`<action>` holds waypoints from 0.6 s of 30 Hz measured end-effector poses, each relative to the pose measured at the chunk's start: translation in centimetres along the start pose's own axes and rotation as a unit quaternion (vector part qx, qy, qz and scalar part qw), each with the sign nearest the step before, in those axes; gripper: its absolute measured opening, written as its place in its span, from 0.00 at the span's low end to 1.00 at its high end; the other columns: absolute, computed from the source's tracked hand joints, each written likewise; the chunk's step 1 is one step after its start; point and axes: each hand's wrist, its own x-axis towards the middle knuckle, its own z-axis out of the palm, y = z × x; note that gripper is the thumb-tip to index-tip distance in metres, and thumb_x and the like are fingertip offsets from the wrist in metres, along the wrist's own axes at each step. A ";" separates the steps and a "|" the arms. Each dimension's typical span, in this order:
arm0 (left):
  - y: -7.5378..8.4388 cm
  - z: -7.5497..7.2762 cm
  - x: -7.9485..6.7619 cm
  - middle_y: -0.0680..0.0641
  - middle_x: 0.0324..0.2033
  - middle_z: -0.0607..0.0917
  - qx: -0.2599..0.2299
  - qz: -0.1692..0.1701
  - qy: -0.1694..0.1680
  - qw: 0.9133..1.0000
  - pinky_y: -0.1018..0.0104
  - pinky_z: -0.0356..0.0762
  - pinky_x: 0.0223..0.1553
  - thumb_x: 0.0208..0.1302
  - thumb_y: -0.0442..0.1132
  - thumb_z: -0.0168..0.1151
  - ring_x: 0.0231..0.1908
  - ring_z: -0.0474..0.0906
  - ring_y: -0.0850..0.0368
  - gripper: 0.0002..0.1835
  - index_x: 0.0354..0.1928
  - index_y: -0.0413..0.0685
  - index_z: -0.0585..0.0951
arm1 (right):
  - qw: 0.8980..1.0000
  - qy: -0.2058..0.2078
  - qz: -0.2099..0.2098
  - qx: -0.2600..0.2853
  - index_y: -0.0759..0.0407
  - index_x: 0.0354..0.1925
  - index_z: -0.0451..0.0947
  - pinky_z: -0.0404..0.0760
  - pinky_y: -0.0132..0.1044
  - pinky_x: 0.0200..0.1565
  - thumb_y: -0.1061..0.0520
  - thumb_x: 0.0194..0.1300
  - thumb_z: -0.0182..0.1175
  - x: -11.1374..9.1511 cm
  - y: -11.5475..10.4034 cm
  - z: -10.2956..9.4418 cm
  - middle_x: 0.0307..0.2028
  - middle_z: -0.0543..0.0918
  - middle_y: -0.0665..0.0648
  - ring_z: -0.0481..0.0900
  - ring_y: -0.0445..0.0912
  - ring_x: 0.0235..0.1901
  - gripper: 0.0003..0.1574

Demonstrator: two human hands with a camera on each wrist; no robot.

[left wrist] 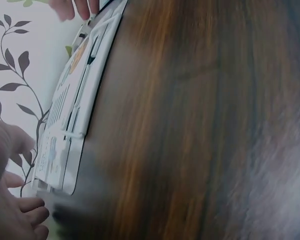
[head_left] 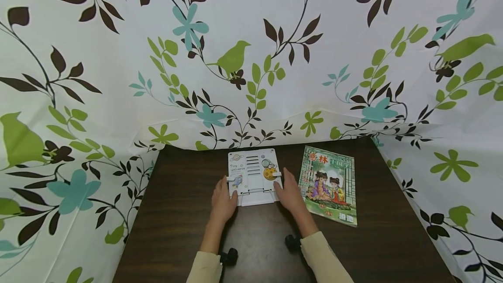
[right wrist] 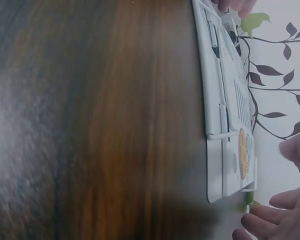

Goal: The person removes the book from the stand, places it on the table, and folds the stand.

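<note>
A white folding book stand [head_left: 254, 182] printed with planets and "Tiny universe" lies nearly flat near the table's back edge. My left hand [head_left: 223, 201] is at its left side, and my right hand [head_left: 290, 192] is at its right side. In the left wrist view, the left fingers [left wrist: 32, 212] are spread loosely beside the end of the stand [left wrist: 65, 145]. The right wrist view has the right fingers [right wrist: 265, 220] loosely bent near the other end, with the thumb apart from the panel. Whether any fingertip touches the stand is hard to tell.
A green illustrated magazine [head_left: 329, 187] lies right of the stand, close to my right hand. The dark wood table [head_left: 177, 230] meets a patterned cloth [head_left: 251, 77] at its back. Small black devices [head_left: 229, 257] are on both wrists.
</note>
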 end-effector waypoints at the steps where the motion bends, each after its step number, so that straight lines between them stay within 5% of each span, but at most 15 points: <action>1: 0.0 0.2 0.0 0.25 0.75 0.67 -0.003 0.004 -0.001 1.000 0.30 0.64 0.73 0.74 0.37 0.62 0.74 0.66 0.25 0.39 0.81 0.31 0.61 | 1.000 -0.006 0.005 -0.001 0.66 0.85 0.50 0.62 0.69 0.76 0.47 0.81 0.56 0.0 0.1 0.2 0.82 0.58 0.73 0.59 0.69 0.81 0.49; 11: 0.0 0.9 -0.2 0.24 0.72 0.70 -0.041 0.023 0.027 0.999 0.24 0.61 0.69 0.70 0.37 0.60 0.71 0.66 0.22 0.38 0.80 0.31 0.63 | 1.000 -0.014 0.009 -0.019 0.65 0.86 0.49 0.59 0.71 0.77 0.39 0.84 0.50 0.2 0.4 1.3 0.83 0.60 0.70 0.60 0.68 0.81 0.49; 18: -0.4 1.2 0.1 0.28 0.77 0.65 0.012 -0.032 -0.017 0.999 0.28 0.52 0.73 0.72 0.35 0.63 0.77 0.58 0.27 0.45 0.85 0.34 0.53 | 1.000 -0.015 0.018 -0.012 0.66 0.85 0.49 0.56 0.70 0.79 0.39 0.84 0.50 0.0 0.1 1.5 0.83 0.59 0.69 0.58 0.66 0.82 0.49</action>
